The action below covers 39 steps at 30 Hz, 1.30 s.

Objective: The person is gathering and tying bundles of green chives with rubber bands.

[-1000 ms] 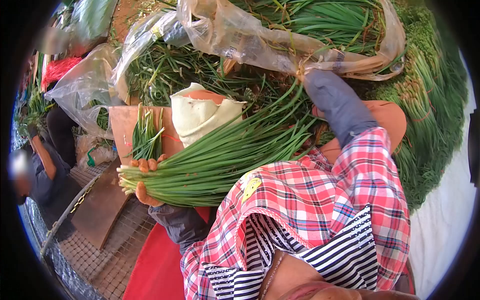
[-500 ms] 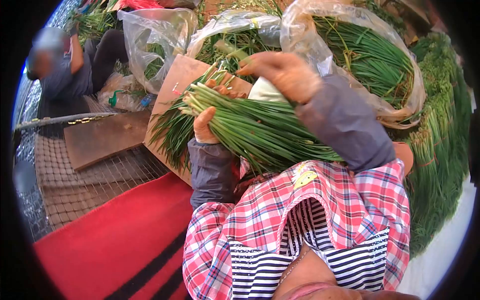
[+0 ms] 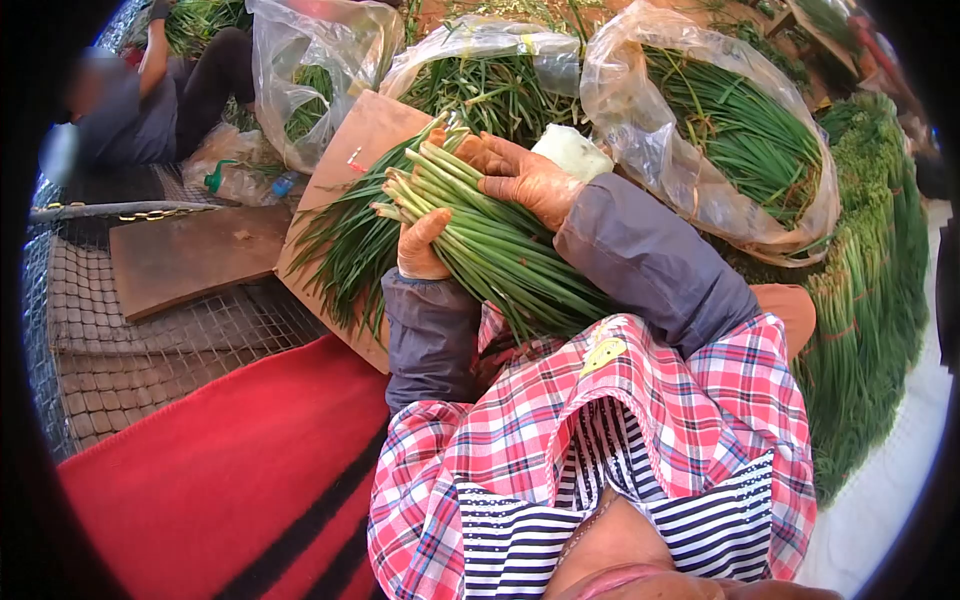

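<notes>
A thick bundle of long green stalks (image 3: pixel 500 240) with pale cut ends lies across my lap, its pale ends toward the upper left. My left hand (image 3: pixel 424 247) is wrapped round it from below, thumb on top near the pale ends. On the bundle's upper side rests my right hand (image 3: pixel 525 180), its fingers closed over the stalks near the ends. Both hands look gloved and stained. More green stalks (image 3: pixel 350 245) lie beneath on a tan board (image 3: pixel 335 190). A whitish round thing (image 3: pixel 572 153) sits just behind my right hand.
Plastic bags (image 3: pixel 615 110) of green stalks stand ahead. Tied green bundles (image 3: pixel 865 290) are stacked at the right. Another person (image 3: pixel 130 120) sits at the upper left. A brown board (image 3: pixel 200 255) lies on netting (image 3: pixel 100 350), beside a red cloth (image 3: pixel 240 430).
My right hand has come down from above the bundle onto the stalks near their pale ends. My left hand keeps its hold. The whole view has shifted slightly.
</notes>
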{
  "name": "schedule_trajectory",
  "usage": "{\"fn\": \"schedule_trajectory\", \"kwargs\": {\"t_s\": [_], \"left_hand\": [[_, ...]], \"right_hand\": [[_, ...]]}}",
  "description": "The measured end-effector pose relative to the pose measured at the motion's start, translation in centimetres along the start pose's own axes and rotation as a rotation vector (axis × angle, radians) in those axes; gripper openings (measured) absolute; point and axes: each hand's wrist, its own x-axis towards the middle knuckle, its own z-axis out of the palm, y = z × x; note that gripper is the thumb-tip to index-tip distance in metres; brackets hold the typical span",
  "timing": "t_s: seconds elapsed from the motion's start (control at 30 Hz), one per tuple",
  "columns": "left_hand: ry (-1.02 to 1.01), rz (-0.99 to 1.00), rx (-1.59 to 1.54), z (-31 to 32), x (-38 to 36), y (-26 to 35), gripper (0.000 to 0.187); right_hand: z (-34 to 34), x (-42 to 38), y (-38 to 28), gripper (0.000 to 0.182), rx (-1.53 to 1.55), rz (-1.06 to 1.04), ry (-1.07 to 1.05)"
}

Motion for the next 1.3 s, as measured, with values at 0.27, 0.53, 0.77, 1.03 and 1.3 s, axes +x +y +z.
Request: {"fn": "schedule_trajectory", "kwargs": {"t_s": [0.27, 0.53, 0.77, 1.03, 1.3], "left_hand": [[-0.102, 0.173, 0.032, 1.0, 1.0, -1.1, 0.055], [-0.12, 0.225, -0.009, 0.7, 1.2, -1.4, 0.051], [-0.206, 0.383, -0.012, 4.7, 4.0, -1.4, 0.048], [-0.491, 0.614, 0.007, 5.1, 6.5, 3.9, 0.047], [-0.68, 0.615, 0.189, 5.2, 7.0, 5.7, 0.042]], "right_hand": [[-2.1, -4.9, -4.5, 0.05, -0.731, -0.499, 0.006], [-2.4, -7.6, -1.3, 0.041, -1.578, -0.643, -0.003], [-3.9, -8.8, -4.0, 0.016, -1.484, -0.847, 0.242], [-14.7, -20.7, -4.3, 0.027, -1.903, 0.998, 0.154], [-11.2, -19.8, -9.8, 0.02, -0.826, -0.242, 0.599]]}}
